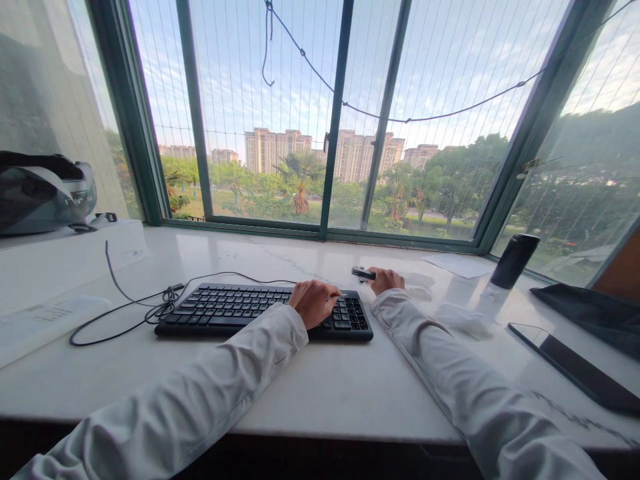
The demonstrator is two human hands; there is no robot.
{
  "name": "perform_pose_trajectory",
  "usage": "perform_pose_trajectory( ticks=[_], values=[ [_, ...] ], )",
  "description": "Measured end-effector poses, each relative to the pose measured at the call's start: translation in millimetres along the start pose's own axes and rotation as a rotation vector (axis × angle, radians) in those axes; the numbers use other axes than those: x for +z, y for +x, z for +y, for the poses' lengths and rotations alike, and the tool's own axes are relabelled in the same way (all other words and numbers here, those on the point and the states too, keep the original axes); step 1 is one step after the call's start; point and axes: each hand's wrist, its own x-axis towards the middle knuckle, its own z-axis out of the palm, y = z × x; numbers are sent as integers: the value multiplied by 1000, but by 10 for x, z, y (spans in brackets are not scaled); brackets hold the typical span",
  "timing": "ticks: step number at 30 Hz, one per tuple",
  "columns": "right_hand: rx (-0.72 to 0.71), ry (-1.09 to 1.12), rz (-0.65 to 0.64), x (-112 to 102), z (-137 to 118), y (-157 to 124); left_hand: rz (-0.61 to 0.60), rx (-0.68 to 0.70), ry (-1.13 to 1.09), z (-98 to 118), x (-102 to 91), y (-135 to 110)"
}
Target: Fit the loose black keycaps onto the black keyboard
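Observation:
A black keyboard (235,310) lies on the white marble counter (320,387) in front of the window. My left hand (314,302) rests on the keyboard's right part with its fingers curled down onto the keys. My right hand (385,279) sits just beyond the keyboard's right end, closed around a small dark object (363,273) that sticks out to the left. Both arms wear white sleeves.
The keyboard's black cable (150,310) coils at the left. White boxes (65,257) and a dark helmet (45,193) stand at far left. A black cylinder bottle (514,261), papers (460,265), a phone (575,365) and a dark cloth (595,313) lie at right.

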Motion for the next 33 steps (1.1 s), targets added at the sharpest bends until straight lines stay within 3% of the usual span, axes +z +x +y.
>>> perform_pose_trajectory(
  ticks=[9,29,33],
  values=[
    [-64,1,-77,19,1,-37,-25,-12,1,2,7,7],
    [-28,8,-4,-1,-14,-50,-41,-15,-13,19,-7,7],
    [-37,-7,-44,-9,-18,-59,-56,-30,-16,34,-18,5]
  ],
)
